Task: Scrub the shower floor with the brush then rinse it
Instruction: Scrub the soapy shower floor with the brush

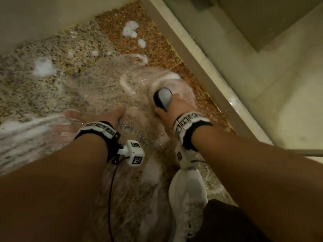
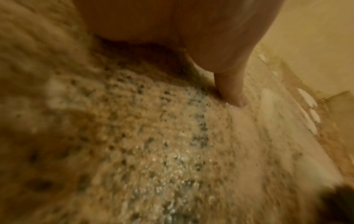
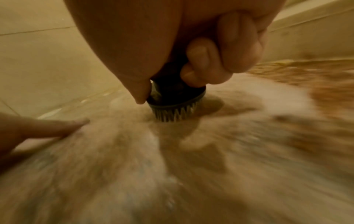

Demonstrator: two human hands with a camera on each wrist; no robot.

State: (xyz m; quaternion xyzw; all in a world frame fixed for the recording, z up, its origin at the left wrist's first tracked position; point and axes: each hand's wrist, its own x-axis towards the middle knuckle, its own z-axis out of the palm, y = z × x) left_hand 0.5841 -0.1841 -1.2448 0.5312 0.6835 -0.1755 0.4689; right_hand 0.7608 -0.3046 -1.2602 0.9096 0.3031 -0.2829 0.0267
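The brush (image 3: 175,104) is gripped by curled right hand (image 1: 172,106) fingers, bristles pressed floorward for scrubbing. The left hand (image 1: 90,119) is laid flat, fingers spread, on the shower floor (image 1: 52,84), apparently as bracing.

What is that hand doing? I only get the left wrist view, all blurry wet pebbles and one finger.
Observer: That left hand is spread flat on the wet speckled pebble shower floor, holding nothing.
Visitor: Where is the brush, then?
Observer: In the right hand: a round black brush with a grey top, fingers curled round it, bristles down on the floor.
Visitor: Any soap left?
Observer: Yes, white foam blobs sit on the reddish-brown pebble strip by the pale stone curb.
Visitor: Is the person standing in there?
Observer: One white sneaker stands on the wet floor.
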